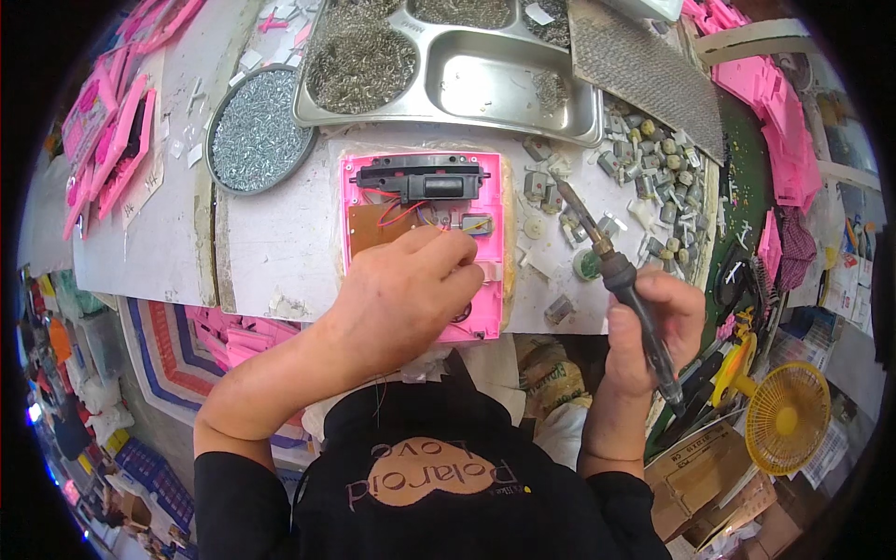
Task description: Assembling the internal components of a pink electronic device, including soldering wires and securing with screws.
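An open pink plastic housing (496, 280) lies on the worktable in front of me. Inside it are a black plastic module (448, 187) along the far edge, a brown circuit board (371, 229), thin red wires (396, 209) and a small metal motor (476, 224). My left hand (406, 294) reaches over the housing with its fingers pinched near the board and motor. What those fingertips hold is hidden. In my right hand (644, 341) is a soldering iron (623, 280), its bare tip (569, 194) pointing up and left, apart from the housing.
Many small motors (665, 177) are scattered right of the housing. A round tray (214, 166) of screws stands at left, and a divided metal tray (481, 82) of small metal parts lies at the back. Pink parts (110, 145) fill the far left. A yellow fan (789, 417) stands at lower right.
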{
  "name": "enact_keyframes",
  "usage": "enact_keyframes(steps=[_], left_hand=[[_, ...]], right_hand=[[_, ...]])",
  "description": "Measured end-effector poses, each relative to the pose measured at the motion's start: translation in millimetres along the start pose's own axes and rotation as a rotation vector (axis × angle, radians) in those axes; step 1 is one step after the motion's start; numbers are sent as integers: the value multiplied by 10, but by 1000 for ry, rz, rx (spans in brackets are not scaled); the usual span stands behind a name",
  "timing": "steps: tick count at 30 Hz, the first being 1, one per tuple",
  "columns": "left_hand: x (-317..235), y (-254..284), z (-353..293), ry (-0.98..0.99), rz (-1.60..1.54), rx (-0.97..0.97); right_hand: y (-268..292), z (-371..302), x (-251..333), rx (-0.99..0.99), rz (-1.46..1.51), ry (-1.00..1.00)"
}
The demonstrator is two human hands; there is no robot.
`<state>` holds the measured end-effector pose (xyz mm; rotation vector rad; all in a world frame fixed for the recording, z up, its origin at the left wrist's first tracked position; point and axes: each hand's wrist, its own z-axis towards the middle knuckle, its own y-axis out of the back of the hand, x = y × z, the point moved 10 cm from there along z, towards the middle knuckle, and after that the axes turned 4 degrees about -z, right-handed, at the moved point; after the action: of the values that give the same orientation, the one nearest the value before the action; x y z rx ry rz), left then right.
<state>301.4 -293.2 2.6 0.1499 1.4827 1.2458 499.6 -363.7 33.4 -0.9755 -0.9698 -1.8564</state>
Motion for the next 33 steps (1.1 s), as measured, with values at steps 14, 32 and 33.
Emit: enact_keyframes(steps=[14,32,33], left_hand=[[529,43,-75,471,-567,-43],[214,74,-71,73,-293,54],[219,68,-69,69,-292,58]], right_hand=[[-1051,6,-194,170,29,-112],[-307,-30,-21,437,181,-26],[-366,-23,-11,477,163,3]])
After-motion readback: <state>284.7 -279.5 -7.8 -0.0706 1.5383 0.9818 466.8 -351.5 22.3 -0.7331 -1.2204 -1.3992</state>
